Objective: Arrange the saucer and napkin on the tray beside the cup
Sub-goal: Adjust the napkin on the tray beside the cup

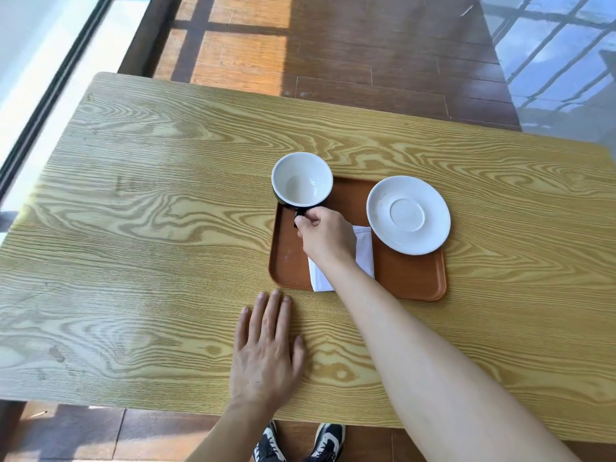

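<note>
A brown tray (410,278) lies on the wooden table. An empty cup (301,180), white inside and dark outside, stands at the tray's far left corner. My right hand (325,236) pinches the cup's dark handle. A white saucer (408,215) rests on the tray's right side, overlapping its right rim. A folded white napkin (365,251) lies in the middle of the tray, partly hidden under my right hand and wrist. My left hand (266,351) lies flat on the table, fingers spread, just in front of the tray's near left corner.
The light wooden table (133,228) extends wide to the left of the tray. Its near edge is close to me, with my shoes (300,443) below on a dark wooden floor. A window frame runs along the left.
</note>
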